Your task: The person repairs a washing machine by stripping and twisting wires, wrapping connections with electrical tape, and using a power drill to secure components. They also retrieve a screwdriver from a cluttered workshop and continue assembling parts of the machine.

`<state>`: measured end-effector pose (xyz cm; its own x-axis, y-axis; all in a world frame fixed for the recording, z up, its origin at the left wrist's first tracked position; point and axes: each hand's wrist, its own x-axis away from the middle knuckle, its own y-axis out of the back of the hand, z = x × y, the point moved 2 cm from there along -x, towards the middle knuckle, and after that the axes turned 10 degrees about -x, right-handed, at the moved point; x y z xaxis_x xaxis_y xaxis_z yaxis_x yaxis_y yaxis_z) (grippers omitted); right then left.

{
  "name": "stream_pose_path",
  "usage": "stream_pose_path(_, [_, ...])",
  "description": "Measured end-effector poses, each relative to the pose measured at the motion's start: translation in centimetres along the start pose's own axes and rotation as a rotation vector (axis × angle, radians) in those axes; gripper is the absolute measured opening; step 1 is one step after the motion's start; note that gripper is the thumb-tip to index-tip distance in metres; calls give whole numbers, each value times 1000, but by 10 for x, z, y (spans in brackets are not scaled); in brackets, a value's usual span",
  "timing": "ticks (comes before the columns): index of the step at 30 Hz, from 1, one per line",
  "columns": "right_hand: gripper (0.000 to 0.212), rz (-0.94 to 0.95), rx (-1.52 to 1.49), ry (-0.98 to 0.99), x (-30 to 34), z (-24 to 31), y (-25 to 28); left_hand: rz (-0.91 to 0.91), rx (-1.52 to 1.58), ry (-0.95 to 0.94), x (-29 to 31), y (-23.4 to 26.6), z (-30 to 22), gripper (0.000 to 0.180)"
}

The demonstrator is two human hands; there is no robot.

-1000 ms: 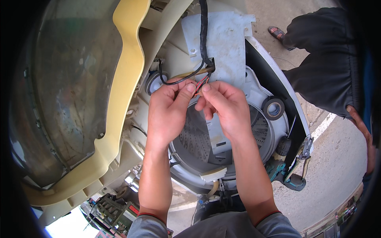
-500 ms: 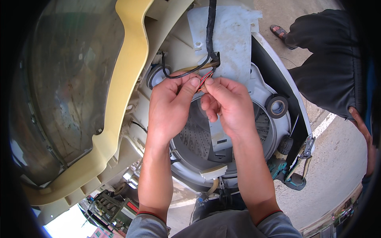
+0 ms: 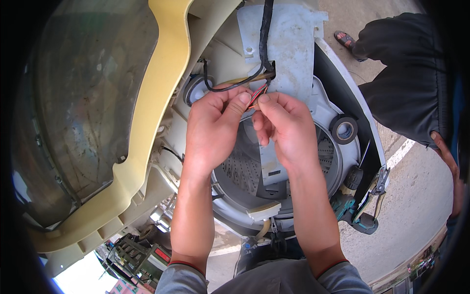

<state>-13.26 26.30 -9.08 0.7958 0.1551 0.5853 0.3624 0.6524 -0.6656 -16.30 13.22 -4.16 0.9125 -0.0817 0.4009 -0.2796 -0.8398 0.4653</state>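
Several thin wires, red and other colours (image 3: 259,93), run between my fingertips below a hole in a grey metal plate (image 3: 289,54). My left hand (image 3: 211,128) pinches them from the left, thumb on top. From the other side my right hand (image 3: 293,130) pinches the same wires between thumb and forefinger, its other fingers curled loosely. The wire ends are hidden by the fingers. Above, a thick black-wrapped cable (image 3: 265,36) meets the hole, and a thinner black cable (image 3: 223,90) loops to the left. Beneath my hands is an opened washing machine with a perforated drum (image 3: 240,169).
A roll of black tape (image 3: 338,134) lies on the machine's right rim. A teal-and-black cordless drill (image 3: 344,203) and pliers (image 3: 380,182) rest at the lower right edge. A yellowed lid frame (image 3: 147,105) stands on the left. Another person's dark-clothed legs (image 3: 401,83) are at right.
The machine and plate appear shifted slightly rightward in the picture. Both hands keep their pinch on the wires, with hardly any change in the fingers.
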Motion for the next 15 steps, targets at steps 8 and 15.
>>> stream_pose_path(8, [20, -44, 96, 154, 5, -3, -1, 2, -42, 36, 0, 2, 2, 20])
stream_pose_path(15, [17, -44, 82, 144, 10, -3, -2, -117, -102, -70, 5, 0, 10, 19])
